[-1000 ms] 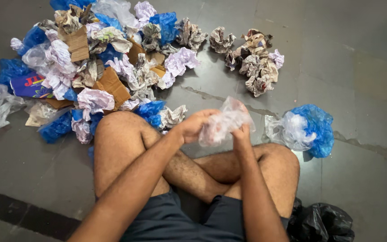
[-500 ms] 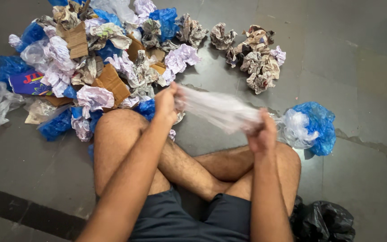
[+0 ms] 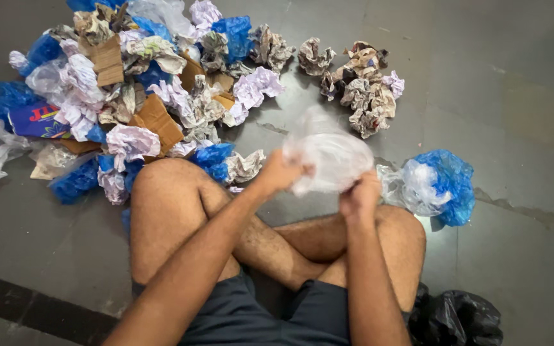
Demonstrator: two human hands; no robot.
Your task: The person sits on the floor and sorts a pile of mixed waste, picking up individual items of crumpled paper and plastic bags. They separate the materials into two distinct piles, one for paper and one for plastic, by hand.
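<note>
Fingertips of both hands are hidden behind the translucent crumpled clear plastic bag (image 3: 328, 157), held above the crossed legs. The left hand (image 3: 279, 173) pinches its left edge, fingers together; the right hand (image 3: 360, 197) is clenched on its lower right edge. A glossy black plastic bag (image 3: 460, 318) is cut off at the floor's bottom edge. One blue-and-clear plastic bundle (image 3: 437, 182) lies just right of the hands. Two heaps lie beyond: a large mixed pile of crumpled paper, cardboard and blue plastic (image 3: 129, 90), pieces too tangled to count, and a small cluster of crumpled newspaper balls (image 3: 360, 86).
</note>
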